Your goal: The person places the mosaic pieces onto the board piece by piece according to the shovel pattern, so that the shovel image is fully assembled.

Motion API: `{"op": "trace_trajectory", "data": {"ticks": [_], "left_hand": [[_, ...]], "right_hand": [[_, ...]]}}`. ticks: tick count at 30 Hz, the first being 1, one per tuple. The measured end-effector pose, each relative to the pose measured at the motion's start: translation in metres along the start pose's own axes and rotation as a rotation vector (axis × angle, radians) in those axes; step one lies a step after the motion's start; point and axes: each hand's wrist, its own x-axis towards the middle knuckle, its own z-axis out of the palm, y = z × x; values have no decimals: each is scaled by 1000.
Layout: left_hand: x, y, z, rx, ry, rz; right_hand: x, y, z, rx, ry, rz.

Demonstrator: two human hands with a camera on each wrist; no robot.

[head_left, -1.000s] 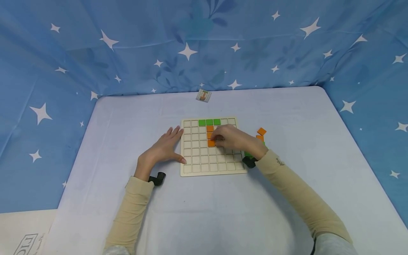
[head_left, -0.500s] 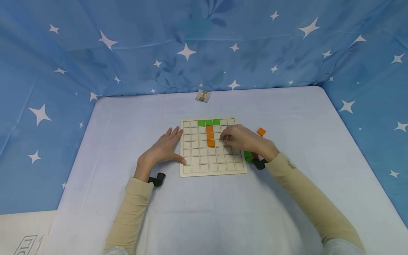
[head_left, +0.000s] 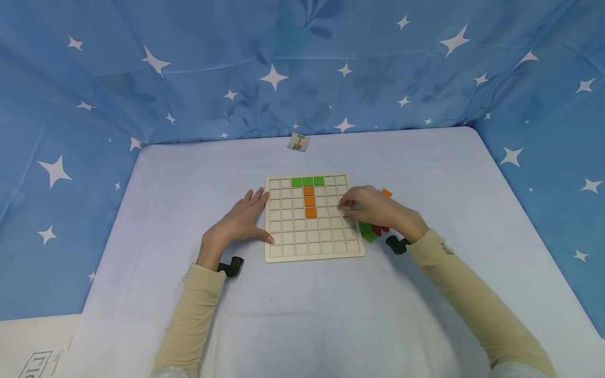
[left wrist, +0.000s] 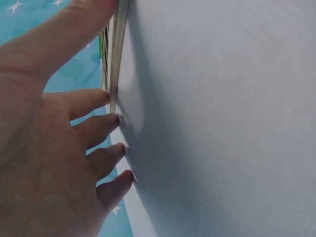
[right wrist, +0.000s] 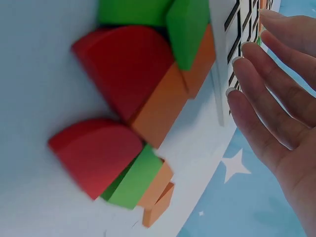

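Observation:
A pale wooden grid board [head_left: 288,247] lies flat on the table. Three green square tiles [head_left: 308,181] sit in its far row, and three orange square tiles [head_left: 309,201] run down from the middle one. My left hand [head_left: 240,218] rests at the board's left edge, fingers spread and thumb on the near corner area. In the left wrist view its fingertips [left wrist: 117,120] touch the board's side and table. Over the board's right part hovers my right hand [head_left: 373,206], its fingers loosely bent. The right wrist view shows nothing held in it.
Loose pieces lie right of the board, partly under my right hand: red quarter-round blocks [right wrist: 126,64], green blocks [right wrist: 133,180] and orange blocks [right wrist: 160,106]. A small picture card [head_left: 299,142] lies near the table's far edge. A blue star-patterned curtain [head_left: 189,79] hangs behind.
My right hand has moved right, off the lowest orange tile toward the board's right edge, uncovering the tile column. My left hand stays in place.

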Motion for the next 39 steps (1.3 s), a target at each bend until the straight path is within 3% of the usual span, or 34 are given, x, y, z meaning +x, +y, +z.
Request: {"op": "trace_trajectory", "data": {"ticks": [9,18,39], "left_hand": [[-1,1,-1,3,0,7],[-2,2,-1,-5,0,11],[-1,1,0,-3,2,19]], "right_hand": [[-11,8,-2,5,16,17],[-20,16,-4,4,15,93],[-32,26,-3,10,-15,129]]}}
